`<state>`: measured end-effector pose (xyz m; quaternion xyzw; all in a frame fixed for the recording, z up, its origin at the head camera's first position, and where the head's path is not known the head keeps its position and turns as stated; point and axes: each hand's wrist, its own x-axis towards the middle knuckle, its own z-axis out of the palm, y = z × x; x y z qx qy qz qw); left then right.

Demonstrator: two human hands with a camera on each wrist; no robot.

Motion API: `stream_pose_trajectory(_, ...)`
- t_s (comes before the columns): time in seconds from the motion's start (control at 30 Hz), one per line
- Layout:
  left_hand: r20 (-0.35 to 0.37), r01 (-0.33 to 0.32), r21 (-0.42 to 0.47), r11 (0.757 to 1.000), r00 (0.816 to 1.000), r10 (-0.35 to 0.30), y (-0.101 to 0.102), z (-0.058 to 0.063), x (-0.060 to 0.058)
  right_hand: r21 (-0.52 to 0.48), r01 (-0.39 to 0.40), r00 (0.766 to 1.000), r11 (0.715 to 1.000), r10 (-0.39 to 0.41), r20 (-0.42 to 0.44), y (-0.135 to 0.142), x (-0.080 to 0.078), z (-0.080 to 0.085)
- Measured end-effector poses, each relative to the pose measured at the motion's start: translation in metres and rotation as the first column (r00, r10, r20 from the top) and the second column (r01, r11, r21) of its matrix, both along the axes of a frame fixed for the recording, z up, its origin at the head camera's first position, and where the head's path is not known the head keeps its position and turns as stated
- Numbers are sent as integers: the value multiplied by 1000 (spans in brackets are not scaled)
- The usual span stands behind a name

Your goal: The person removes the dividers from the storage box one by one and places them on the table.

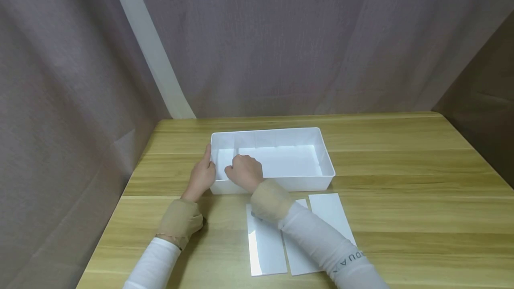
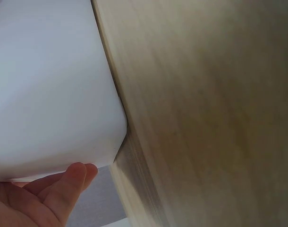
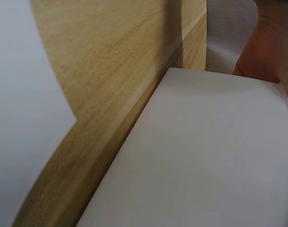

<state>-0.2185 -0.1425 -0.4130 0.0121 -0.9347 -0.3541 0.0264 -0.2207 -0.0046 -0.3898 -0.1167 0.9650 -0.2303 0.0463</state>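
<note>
A white rectangular storage box (image 1: 281,183) lies lengthwise on the wooden table in the head view. Near its left end a thin white divider (image 1: 235,150) crosses the inside. My left hand (image 1: 202,175) holds the box's left end; its fingertips (image 2: 74,174) lie against the outside of the end wall in the left wrist view. Reaching over the front wall, my right hand (image 1: 245,172) has its fingers curled at the divider, pinching it and hiding its front part. The right wrist view shows the box's outer wall (image 3: 200,151), not the right fingers.
Several flat white panels lie side by side in front of the box, among them a left panel (image 1: 267,249) and a right panel (image 1: 331,213); my right forearm covers parts of them. Bare wooden table (image 1: 409,191) extends to the right. Grey curtains (image 1: 281,48) hang behind.
</note>
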Motion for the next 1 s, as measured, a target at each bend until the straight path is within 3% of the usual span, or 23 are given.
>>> stream_pose_trajectory(1.0, -46, 3, 0, 1000, 999, -3, 0, 0, 2, -88, -5, 996, 996, -3, -94, 2, 2, -3)
